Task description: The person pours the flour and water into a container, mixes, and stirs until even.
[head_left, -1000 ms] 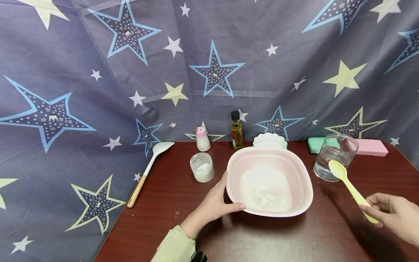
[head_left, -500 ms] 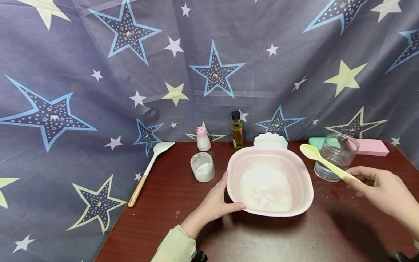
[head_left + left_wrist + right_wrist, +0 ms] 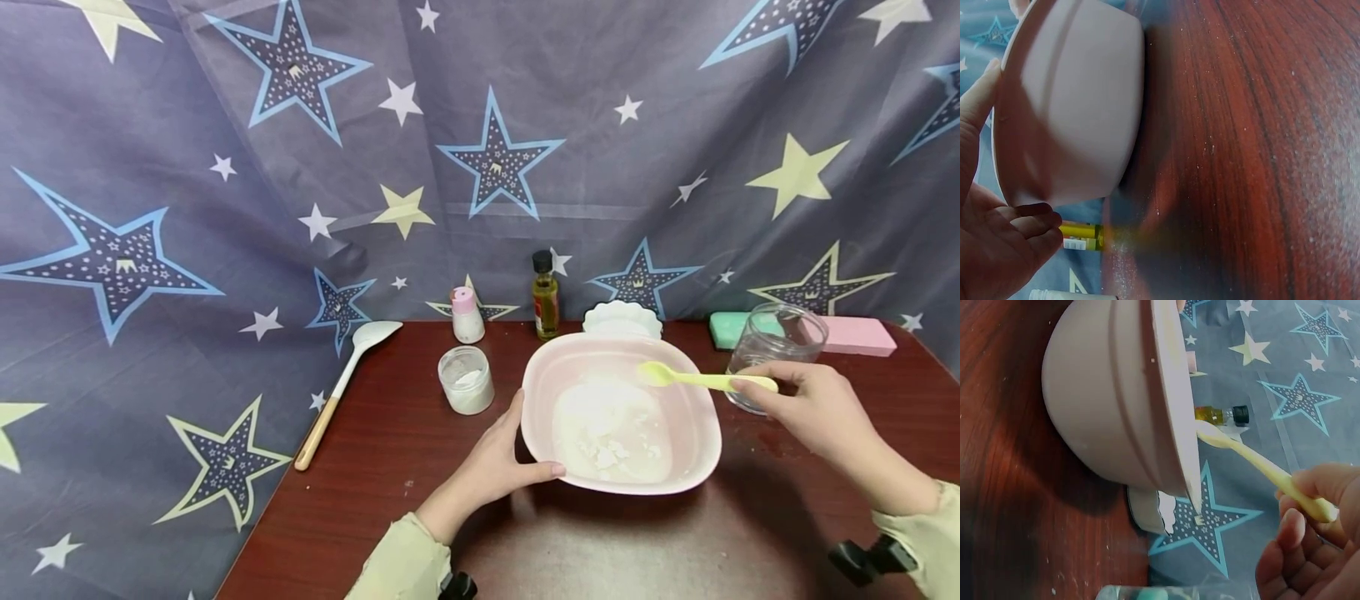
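Spoon (image 3: 701, 380) in pale yellow plastic is what we have in our right hand (image 3: 806, 408), pinched near the end of its handle between thumb and fingers, with its scoop reaching over the far right rim of the pink bowl (image 3: 540, 392) and hovering above the white powdery heap (image 3: 611, 429) inside. We judge the spoon light and fairly stiff, perhaps a little springy along its thin handle, so a hold nearer the middle would likely give firmer control under load. Our left hand (image 3: 491, 467) grips the bowl's near left rim, thumb over the edge and fingers curled beneath, as the left wrist view (image 3: 997, 244) shows. The bowl looks like thin plastic: light, smooth and apt to slide on the dark wooden table (image 3: 360, 467), so the rim seems the natural place to steady it.

Left of the bowl stands a small white jar (image 3: 467, 380). Behind the bowl are a pink-capped bottle (image 3: 467, 317), an oil bottle (image 3: 545, 296) and a white scalloped dish (image 3: 622, 317). Right of the bowl sits a glass jar (image 3: 780, 342), partly behind our right hand. A white spatula (image 3: 345, 379) lies far left of the bowl.
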Available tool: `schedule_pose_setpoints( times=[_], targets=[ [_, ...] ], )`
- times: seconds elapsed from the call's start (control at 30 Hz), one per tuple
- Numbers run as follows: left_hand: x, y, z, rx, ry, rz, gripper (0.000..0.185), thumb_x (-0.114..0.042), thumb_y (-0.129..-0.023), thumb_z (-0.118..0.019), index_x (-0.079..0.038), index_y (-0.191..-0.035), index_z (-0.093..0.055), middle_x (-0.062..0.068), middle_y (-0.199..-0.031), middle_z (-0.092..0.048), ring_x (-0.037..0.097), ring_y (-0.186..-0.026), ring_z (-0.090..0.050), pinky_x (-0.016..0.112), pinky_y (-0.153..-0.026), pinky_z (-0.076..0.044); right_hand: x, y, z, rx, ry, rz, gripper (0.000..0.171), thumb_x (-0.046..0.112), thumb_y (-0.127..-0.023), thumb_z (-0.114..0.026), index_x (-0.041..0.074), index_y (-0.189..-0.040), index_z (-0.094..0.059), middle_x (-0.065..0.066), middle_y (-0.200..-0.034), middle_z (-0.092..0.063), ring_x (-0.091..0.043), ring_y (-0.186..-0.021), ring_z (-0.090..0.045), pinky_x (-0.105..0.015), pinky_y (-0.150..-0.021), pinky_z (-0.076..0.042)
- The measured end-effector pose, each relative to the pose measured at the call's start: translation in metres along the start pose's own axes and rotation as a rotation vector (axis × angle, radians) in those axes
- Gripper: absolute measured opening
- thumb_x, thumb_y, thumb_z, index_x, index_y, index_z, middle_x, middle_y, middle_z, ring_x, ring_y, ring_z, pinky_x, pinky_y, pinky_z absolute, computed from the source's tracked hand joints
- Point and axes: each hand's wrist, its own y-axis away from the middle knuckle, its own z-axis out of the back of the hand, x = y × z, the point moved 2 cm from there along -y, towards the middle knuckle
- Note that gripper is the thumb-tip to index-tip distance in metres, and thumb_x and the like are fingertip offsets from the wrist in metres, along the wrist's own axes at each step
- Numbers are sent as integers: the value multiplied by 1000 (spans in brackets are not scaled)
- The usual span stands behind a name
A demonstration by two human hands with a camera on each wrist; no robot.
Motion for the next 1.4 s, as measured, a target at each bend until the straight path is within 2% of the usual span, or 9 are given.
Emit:
schedule_pose_setpoints(
  times=[0.3,0.53,0.8,1.0,1.1,1.23,1.4],
  targets=[
    [-1,0,0,0,-12,-4,115,-49,-74,-82,-7,-157,-14,13,-157,-26,22,-141,-31,47,-110,-32,7,-7,-18,20,-32,6,11,19,-84,-76,8,-86,-77,6,-68,-64,-4,-55,-43,-23,-48,-35],
    [0,0,-1,5,-12,4,115,-50,-74,-82,-8,-157,-14,12,-158,-26,21,-141,-30,46,-111,-32,10,-7,-31,31,-24,93,3,17,-81,-79,15,-81,-76,6,-72,-65,-3,-65,-46,-19,-57,-37],
    [0,1,0,3,-7,22,115,-50,-74,-82,-7,-156,-15,12,-158,-25,22,-141,-30,46,-111,-31,17,-1,-42,107,30,167,8,17,-79,-81,20,-78,-75,13,-64,-56,-3,-60,-42,-23,-53,-37],
    [0,1,1,4,-1,29,115,-50,-73,-82,-7,-157,-15,12,-158,-24,21,-142,-29,45,-111,-31,26,2,-53,201,-4,211,8,17,-79,-81,19,-79,-74,18,-63,-53,1,-59,-40,-21,-51,-37],
    [-1,1,1,4,-2,25,115,-49,-73,-82,-7,-157,-15,12,-158,-25,21,-142,-29,45,-111,-31,31,3,-60,197,-17,243,9,17,-78,-81,21,-77,-73,20,-61,-49,3,-56,-39,-21,-49,-36],
    [-2,1,1,1,-3,16,115,-48,-73,-83,-7,-156,-15,13,-158,-25,23,-141,-30,46,-111,-31,38,4,-70,143,-7,272,12,17,-77,-82,24,-75,-73,23,-58,-46,4,-52,-37,-21,-46,-34],
    [-2,1,0,1,-2,12,115,-48,-74,-82,-8,-157,-14,12,-158,-26,23,-141,-31,47,-111,-31,41,3,-78,66,43,262,10,17,-77,-82,24,-75,-74,23,-59,-51,3,-52,-39,-22,-47,-34]
  ],
)
